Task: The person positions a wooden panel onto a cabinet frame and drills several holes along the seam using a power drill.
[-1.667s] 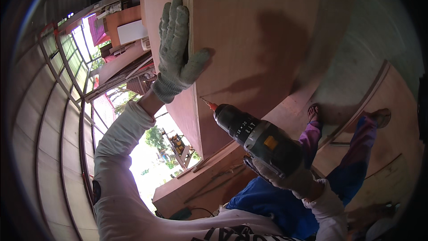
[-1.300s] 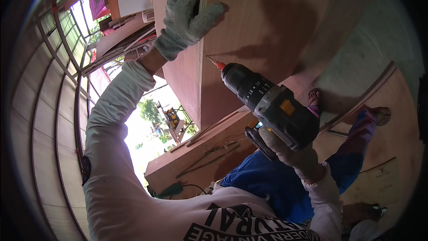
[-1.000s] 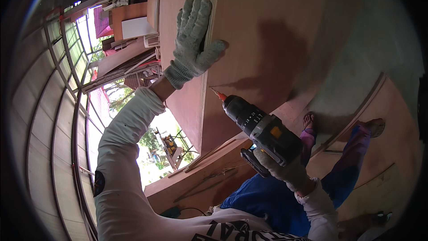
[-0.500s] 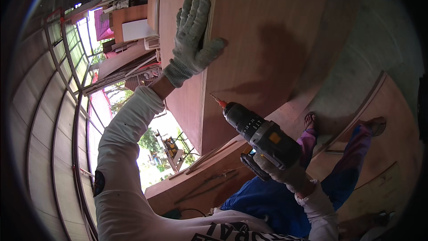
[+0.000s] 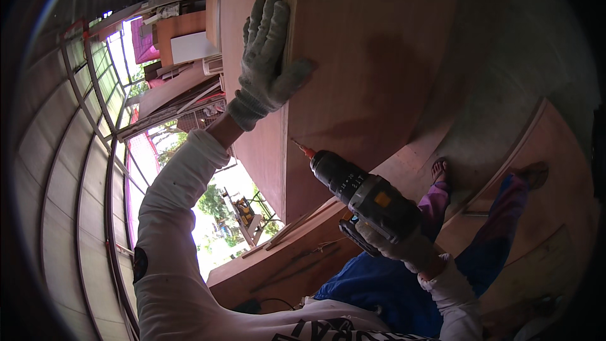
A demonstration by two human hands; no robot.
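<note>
My left hand, in a grey knit glove, rests flat with fingers stretched along the pale edge seam of a large plywood panel, thumb on the panel face. My right hand, also gloved, is wrapped round the grip of a black cordless drill with yellow details. Its thin bit points up and left, its tip close to or touching the panel near the seam, below my left hand; contact cannot be told for sure. A shadow falls across the panel face.
A curved plywood piece lies at right, near my sandalled feet on grey concrete. A plywood box stands below the panel. Stacked boards, a corrugated wall and a yellow tool on a stand are at left.
The drill tip sits a little lower along the seam, farther from my left hand, than one second ago. My left hand stays flat on the panel. The whole view shifted slightly meanwhile.
</note>
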